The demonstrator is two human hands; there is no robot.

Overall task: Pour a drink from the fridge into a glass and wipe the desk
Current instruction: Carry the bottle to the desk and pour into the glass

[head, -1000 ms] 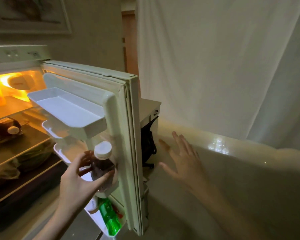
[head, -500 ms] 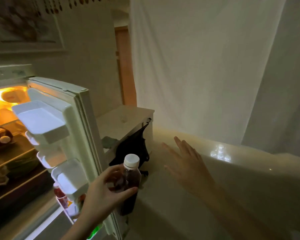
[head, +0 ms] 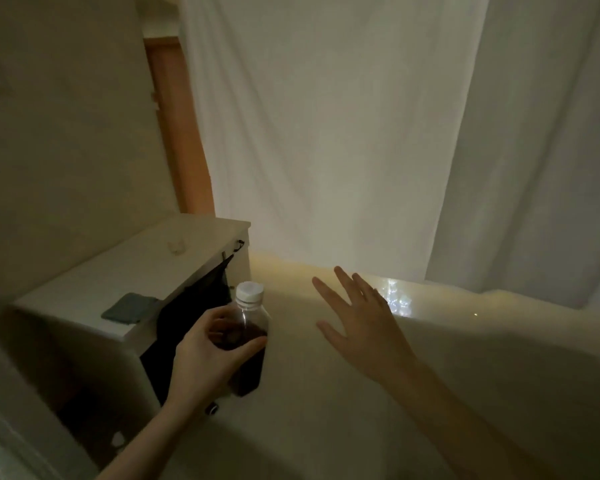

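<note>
My left hand [head: 207, 358] grips a clear bottle [head: 248, 327] of dark drink with a white cap, held upright in front of the white desk [head: 94, 278]. A small clear glass [head: 177, 245] stands far back on the desk top. A grey folded cloth [head: 129, 308] lies near the desk's front right edge. My right hand [head: 361, 322] is spread flat in the air to the right of the bottle, holding nothing. The fridge is out of view.
A black bag [head: 194, 306] hangs from a hook on the desk's right side. White curtains [head: 326, 133] cover the wall behind. A wooden door frame [head: 177, 126] stands behind the desk. A pale ledge [head: 465, 306] runs along the right.
The bottle has come out of the fridge door shelf and moved right. My view has turned right, so the fridge has left the frame and the desk shows fully.
</note>
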